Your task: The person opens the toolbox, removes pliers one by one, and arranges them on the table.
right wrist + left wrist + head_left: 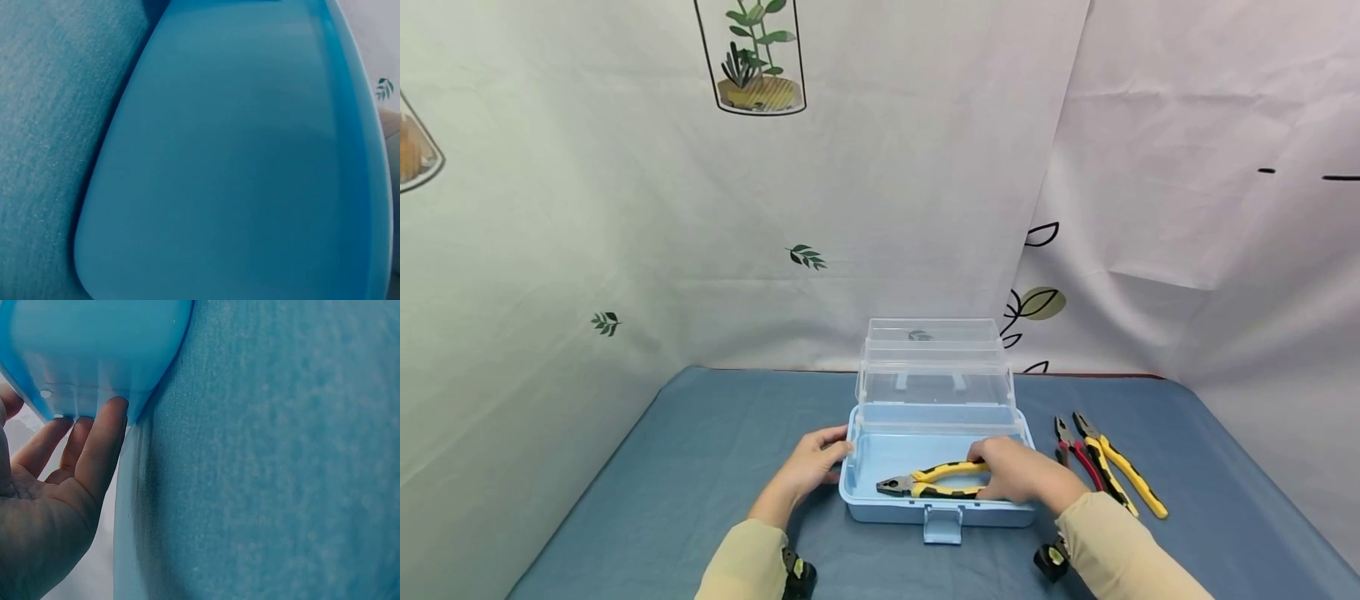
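Note:
A light blue plastic toolbox [898, 512] with a raised clear lid [936, 367] stands on the table. My left hand [808, 467] holds the box's left end, with the fingers [103, 444] against the outer wall and the thumb near the rim. Inside the box, toward its front, lie yellow-and-black pliers [928, 483] with their metal jaws pointing left. My right hand [1018, 471] reaches over the right end and grips the pliers by their handles, hiding the handle ends. The right wrist view shows mostly the outer box wall [219, 156]; hand and pliers are out of sight there.
Right of the box lie red-handled pliers [1086, 467] and another yellow-and-black pair [1120, 467], close together. The front latch [942, 525] hangs down. A blue cloth [722, 450] covers the table, with a patterned white curtain [887, 208] behind.

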The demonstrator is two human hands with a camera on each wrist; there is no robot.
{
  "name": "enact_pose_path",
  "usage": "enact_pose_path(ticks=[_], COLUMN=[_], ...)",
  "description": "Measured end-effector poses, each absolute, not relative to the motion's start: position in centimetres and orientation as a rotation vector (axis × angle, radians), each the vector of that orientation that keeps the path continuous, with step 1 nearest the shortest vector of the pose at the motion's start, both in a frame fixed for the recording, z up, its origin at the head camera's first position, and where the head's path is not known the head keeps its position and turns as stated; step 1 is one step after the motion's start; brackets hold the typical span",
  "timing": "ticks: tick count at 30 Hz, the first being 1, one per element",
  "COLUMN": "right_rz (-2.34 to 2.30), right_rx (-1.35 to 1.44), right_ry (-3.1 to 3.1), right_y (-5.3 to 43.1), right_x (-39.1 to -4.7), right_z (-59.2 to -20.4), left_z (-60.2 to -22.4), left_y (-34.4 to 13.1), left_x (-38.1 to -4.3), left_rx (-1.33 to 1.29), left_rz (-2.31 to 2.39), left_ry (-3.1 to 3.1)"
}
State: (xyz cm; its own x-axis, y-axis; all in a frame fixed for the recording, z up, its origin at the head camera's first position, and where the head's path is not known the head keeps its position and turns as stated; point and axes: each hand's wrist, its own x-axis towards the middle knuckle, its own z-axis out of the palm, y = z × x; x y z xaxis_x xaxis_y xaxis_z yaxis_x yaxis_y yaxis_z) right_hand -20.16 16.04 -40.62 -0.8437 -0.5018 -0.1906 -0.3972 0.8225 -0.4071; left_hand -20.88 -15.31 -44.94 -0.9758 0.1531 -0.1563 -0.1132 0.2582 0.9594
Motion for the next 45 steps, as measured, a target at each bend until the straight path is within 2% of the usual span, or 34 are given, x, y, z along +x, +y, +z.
enact_pose_path(ticks=[20,30,45], right_rz=[-0.590,-0.798,-0.894], right_rx=[-0.816,-0.794,-0.926], right_ry=[2.709,2.630,2.676], right_y=[16.7,17.4,18.0], right_x=[-20.3,-20.2,-19.1], right_z=[-40.0,-39.8,-39.7], left_z=[-44.9,-44.8,-44.7], left_y=[-15.5,-15.4,-15.3], left_x=[-20.9,-20.7,-20.6], left_rx=[0.014,0.024,0.033], left_rz=[1.775,1.771,1.793], left_ry=[2.308,2.310,2.290])
